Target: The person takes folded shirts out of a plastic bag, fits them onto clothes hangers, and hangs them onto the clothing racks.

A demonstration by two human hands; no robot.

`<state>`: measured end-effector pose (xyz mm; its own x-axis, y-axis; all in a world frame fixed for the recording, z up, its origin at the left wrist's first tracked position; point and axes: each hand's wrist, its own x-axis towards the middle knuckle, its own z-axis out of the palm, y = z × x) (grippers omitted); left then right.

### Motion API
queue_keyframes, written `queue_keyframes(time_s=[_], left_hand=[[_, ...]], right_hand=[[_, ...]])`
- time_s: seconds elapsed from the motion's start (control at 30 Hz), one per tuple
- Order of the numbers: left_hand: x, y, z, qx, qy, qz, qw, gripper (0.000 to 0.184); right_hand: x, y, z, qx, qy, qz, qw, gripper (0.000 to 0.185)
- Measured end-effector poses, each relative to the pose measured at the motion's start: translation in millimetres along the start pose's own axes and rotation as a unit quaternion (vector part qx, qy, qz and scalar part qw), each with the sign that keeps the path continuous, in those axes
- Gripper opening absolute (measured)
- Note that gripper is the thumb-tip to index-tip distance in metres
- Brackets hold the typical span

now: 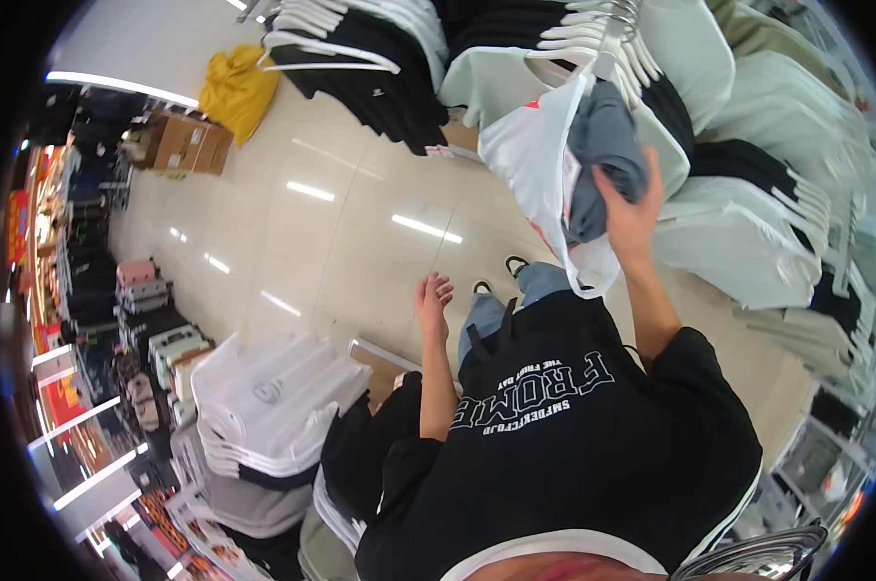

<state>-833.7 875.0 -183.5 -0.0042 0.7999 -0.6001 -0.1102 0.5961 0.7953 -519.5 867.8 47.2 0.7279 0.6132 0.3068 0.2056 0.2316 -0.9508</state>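
Note:
My right hand [634, 208] is closed on a folded dark grey garment [607, 145]. A white plastic bag [530, 136] with red print hangs against the garment, which lies at the bag's mouth. One bag handle loops down below the cloth. How far the garment sits inside the bag is hard to tell. Lower and to the left, my left hand [434, 293] is raised over the floor, holding nothing, its fingers loosely bent and slightly apart.
Racks of black shirts [370, 87] and pale shirts [738, 237] stand ahead and right. White shirts [273, 392] hang at lower left. A yellow bag [235, 92], a cardboard box [191, 145] and suitcases [143, 286] are farther left. The floor [351, 232] is tiled.

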Motion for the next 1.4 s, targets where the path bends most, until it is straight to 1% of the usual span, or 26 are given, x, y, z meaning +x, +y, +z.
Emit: queue_keyframes(time_s=[0.1, 0.13, 0.2, 0.23, 0.27, 0.3, 0.37, 0.47, 0.5, 0.57, 0.7, 0.77, 0.8, 0.83, 0.9, 0.97, 1.0, 1.03, 1.13, 1.17, 1.2, 1.27, 1.3, 1.33, 1.37, 1.4], left_hand=[[-17.6, 56.4, 29.0, 0.029, -0.120, 0.083, 0.989, 0.032], [-27.9, 75.8, 35.6, 0.036, -0.171, 0.109, 0.979, 0.031], [-50.3, 114.5, 48.6, 0.050, -0.283, 0.147, 0.947, 0.032], [-64.8, 130.9, 53.8, 0.056, -0.341, 0.156, 0.926, 0.034], [-78.5, 143.5, 57.4, 0.060, -0.395, 0.162, 0.902, 0.036], [-91.2, 155.6, 61.3, 0.052, -0.457, 0.150, 0.875, 0.036], [-110.4, 168.0, 65.0, 0.031, -0.570, 0.124, 0.812, 0.037], [-121.5, 154.0, 55.0, 0.063, -0.623, 0.082, 0.775, 0.050], [-119.4, 153.4, 53.9, 0.126, -0.654, 0.032, 0.745, 0.059], [-120.4, 138.7, 51.6, 0.089, -0.677, 0.066, 0.728, 0.062], [-150.0, 156.0, 63.8, -0.006, -0.720, 0.116, 0.684, 0.063], [-157.1, 153.6, 69.6, -0.022, -0.711, 0.162, 0.684, 0.058], [-161.6, 152.8, 72.8, -0.030, -0.704, 0.186, 0.684, 0.055], [-172.1, 158.5, 76.8, -0.029, -0.683, 0.200, 0.702, 0.040], [-180.6, 159.4, 82.9, -0.041, -0.666, 0.191, 0.720, 0.033], [-192.2, 163.7, 92.0, -0.042, -0.644, 0.216, 0.733, 0.022], [-196.2, 164.9, 97.1, -0.048, -0.643, 0.217, 0.733, 0.020], [-199.1, 165.9, 101.7, -0.055, -0.642, 0.218, 0.733, 0.019], [-211.3, 175.1, 116.3, -0.061, -0.612, 0.264, 0.743, 0.014], [-211.9, 179.8, 118.7, -0.059, -0.598, 0.285, 0.747, 0.014], [-211.9, 185.0, 120.2, -0.056, -0.583, 0.307, 0.750, 0.014], [-210.0, 196.3, 122.6, -0.132, -0.611, 0.258, 0.737, 0.026], [-212.2, 196.3, 118.3, -0.195, -0.617, 0.169, 0.744, 0.033], [-213.1, 194.5, 115.7, -0.261, -0.610, 0.071, 0.745, 0.040], [-213.3, 189.7, 119.3, -0.306, -0.599, -0.003, 0.740, 0.046], [-207.5, 182.7, 127.7, -0.313, -0.599, -0.074, 0.733, 0.043]], right_hand=[[-30.0, -23.9, -21.3, 0.275, 0.115, 0.078, 0.951, 0.040], [-43.7, -26.8, -28.0, 0.305, 0.109, 0.030, 0.946, 0.048], [-75.9, -41.8, -51.1, 0.359, 0.082, 0.047, 0.929, 0.046], [-93.4, -54.1, -46.3, 0.318, 0.123, 0.006, 0.940, 0.052], [-109.0, -59.1, -46.6, 0.280, 0.206, 0.030, 0.937, 0.057], [-122.6, -68.6, -43.1, 0.351, 0.126, -0.001, 0.928, 0.059], [-150.4, -77.5, -36.2, 0.433, 0.081, -0.003, 0.898, 0.062], [-179.0, -86.3, -23.2, 0.492, 0.029, -0.028, 0.870, 0.065], [-182.1, -94.2, -20.0, 0.491, 0.024, -0.023, 0.870, 0.064], [-185.5, -119.9, -8.3, 0.503, 0.047, 0.008, 0.863, 0.062], [-189.2, -131.4, -3.2, 0.457, 0.057, -0.028, 0.887, 0.058], [-197.1, -129.4, -15.2, 0.365, 0.120, 0.028, 0.923, 0.059], [-197.4, -127.6, -21.5, 0.431, 0.079, -0.007, 0.899, 0.059], [-196.7, -123.2, -28.6, 0.494, 0.037, -0.041, 0.867, 0.059], [-201.5, -117.8, -41.5, 0.445, 0.061, -0.054, 0.892, 0.059], [-217.4, -116.0, -55.5, 0.204, 0.191, -0.009, 0.960, 0.058], [-223.8, -113.0, -64.8, 0.077, 0.252, 0.014, 0.964, 0.058], [-227.5, -111.7, -77.1, 0.121, 0.265, 0.000, 0.957, 0.056], [-223.8, -118.2, -87.9, 0.268, 0.259, 0.085, 0.924, 0.055], [-227.2, -105.0, -101.5, 0.351, 0.205, 0.048, 0.912, 0.047], [-227.8, -99.7, -110.7, 0.306, 0.200, 0.056, 0.929, 0.043], [-227.2, -92.2, -123.9, 0.215, 0.191, 0.070, 0.955, 0.036], [-222.5, -91.6, -132.5, 0.170, 0.132, 0.070, 0.974, 0.027], [-218.6, -98.0, -139.6, 0.037, 0.062, 0.085, 0.994, 0.025], [-218.2, -97.6, -145.5, 0.005, -0.020, 0.127, 0.992, 0.026], [-219.5, -98.0, -150.6, -0.028, -0.103, 0.168, 0.980, 0.027]])
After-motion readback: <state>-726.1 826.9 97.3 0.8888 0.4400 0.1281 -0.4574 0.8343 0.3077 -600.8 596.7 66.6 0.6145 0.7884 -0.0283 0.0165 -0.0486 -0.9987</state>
